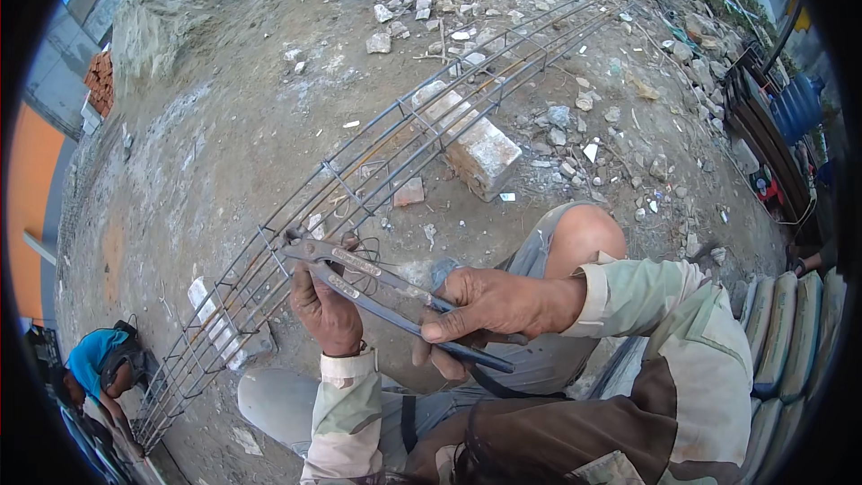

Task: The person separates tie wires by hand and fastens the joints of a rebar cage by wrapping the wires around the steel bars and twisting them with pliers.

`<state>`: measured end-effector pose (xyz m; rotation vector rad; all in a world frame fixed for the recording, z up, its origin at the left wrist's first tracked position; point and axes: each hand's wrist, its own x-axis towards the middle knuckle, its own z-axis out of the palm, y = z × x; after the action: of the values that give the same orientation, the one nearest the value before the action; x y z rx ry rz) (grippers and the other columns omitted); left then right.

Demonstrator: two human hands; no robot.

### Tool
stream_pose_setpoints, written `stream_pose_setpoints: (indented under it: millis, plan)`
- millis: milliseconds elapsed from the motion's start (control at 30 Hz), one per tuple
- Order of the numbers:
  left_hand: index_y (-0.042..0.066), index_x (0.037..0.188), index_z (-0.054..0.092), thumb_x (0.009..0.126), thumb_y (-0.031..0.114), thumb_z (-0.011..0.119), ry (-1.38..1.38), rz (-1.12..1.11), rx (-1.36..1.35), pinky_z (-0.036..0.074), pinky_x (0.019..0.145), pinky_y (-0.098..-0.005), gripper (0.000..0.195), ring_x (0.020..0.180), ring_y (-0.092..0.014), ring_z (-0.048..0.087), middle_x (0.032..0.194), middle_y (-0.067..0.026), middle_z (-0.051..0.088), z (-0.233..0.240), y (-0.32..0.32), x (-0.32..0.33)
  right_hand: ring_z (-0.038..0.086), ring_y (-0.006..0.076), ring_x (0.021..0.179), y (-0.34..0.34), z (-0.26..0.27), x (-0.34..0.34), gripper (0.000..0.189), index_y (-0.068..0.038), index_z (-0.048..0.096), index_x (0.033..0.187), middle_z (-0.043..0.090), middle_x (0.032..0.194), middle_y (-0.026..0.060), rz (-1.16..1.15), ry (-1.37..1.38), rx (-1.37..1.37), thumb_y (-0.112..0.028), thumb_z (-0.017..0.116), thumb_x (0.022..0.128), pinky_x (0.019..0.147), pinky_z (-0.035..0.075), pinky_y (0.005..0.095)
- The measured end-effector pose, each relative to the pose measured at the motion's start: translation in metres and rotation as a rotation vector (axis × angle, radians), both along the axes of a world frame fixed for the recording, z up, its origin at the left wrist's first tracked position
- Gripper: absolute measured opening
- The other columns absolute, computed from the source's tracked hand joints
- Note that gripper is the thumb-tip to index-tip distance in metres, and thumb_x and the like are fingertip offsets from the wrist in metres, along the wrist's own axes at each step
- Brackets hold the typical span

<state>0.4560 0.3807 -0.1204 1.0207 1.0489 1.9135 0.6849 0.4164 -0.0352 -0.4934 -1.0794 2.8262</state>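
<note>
My right hand [471,323] is closed around the long handles of steel end-cutting nippers [384,283]. The jaws of the nippers are at the near side of a long cage of steel rebar [350,188], by one of its stirrups. My left hand [330,310] is raised at the bars just below the nipper head, its fingers closed there and partly hidden by the tool. Thin dark tie wire [367,259] loops out beside those fingers; whether they grip it or the bar, I cannot tell. The cage runs diagonally, with both its stirrups and long bars showing.
A large pale masonry block [481,151] and another white block [219,323] lie under the cage. A brick piece [409,192] and stone rubble [559,118] lie on the dirt. A co-worker in a blue shirt [94,357] bends at the cage's lower end. Stacked sacks [794,330] stand at right.
</note>
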Motion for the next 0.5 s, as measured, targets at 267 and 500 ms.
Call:
stream_pose_setpoints:
  millis: [267,500]
  plan:
    - [-0.002,0.107,0.062,0.101,0.027,0.057,0.082,0.047,-0.024,0.059,0.082,-0.0380,0.029,0.093,-0.025,0.069,0.108,-0.0178,0.067,0.031,0.015,0.042,0.072,0.0225,0.080,-0.022,0.000,0.015,0.046,0.002,0.046,0.133,0.070,0.110,0.0161,-0.035,0.132,-0.025,-0.019,0.063,0.095,0.065,0.058,0.0288]
    - [-0.001,0.110,0.060,0.101,0.014,0.054,-1.010,-0.611,-0.311,0.059,0.091,-0.0444,0.018,0.103,-0.031,0.068,0.115,-0.0210,0.066,0.026,0.066,0.013,0.043,0.0368,0.137,-0.081,0.015,0.009,0.074,-0.021,0.019,0.154,0.035,0.153,0.0173,0.013,0.459,-0.348,0.001,0.058,0.094,0.097,0.056,0.0516]
